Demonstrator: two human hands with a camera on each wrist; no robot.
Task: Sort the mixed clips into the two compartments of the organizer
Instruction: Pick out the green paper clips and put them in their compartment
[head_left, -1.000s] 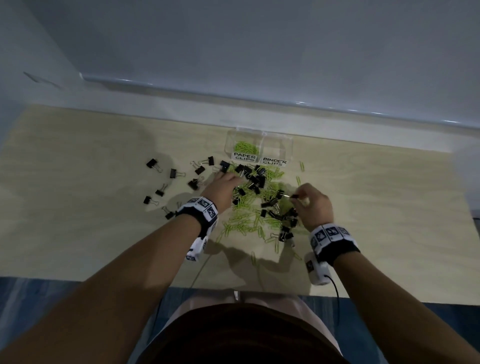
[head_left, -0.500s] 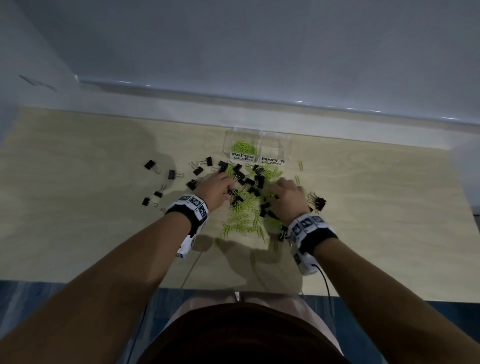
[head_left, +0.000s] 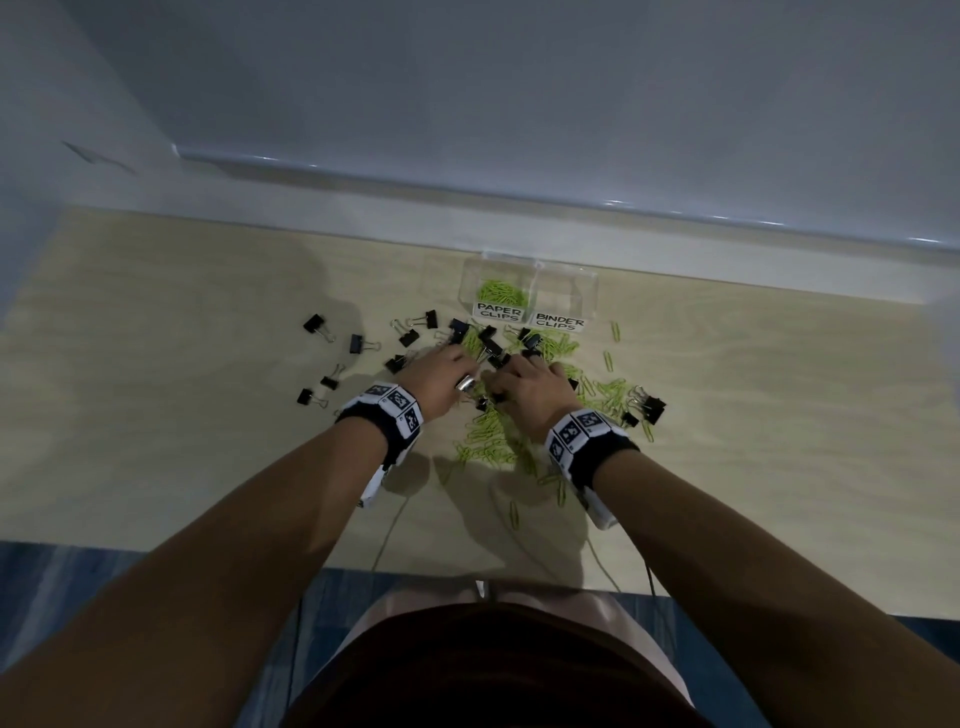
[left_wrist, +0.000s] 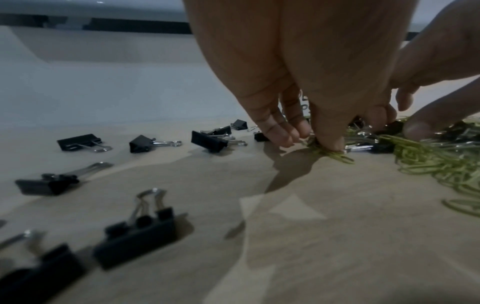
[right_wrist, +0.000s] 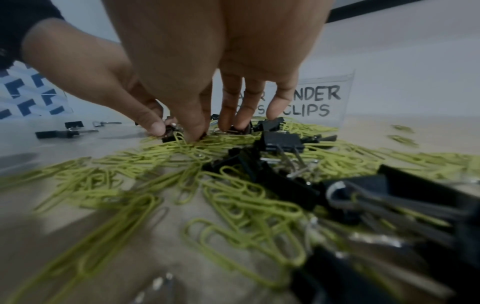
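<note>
Fingers (right_wrist: 192, 127) hide which clips (right_wrist: 179, 142) they touch.

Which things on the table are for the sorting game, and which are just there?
For the job:
green wire paper clips
black metal binder clips
clear plastic two-compartment organizer
left hand
right hand

Just there:
pale wooden table
patterned wristbands
thin cables

One clear organizer (head_left: 530, 291) with two compartments; two hands; uncounted green paper clips (head_left: 488, 436) and black binder clips (head_left: 358, 344).
</note>
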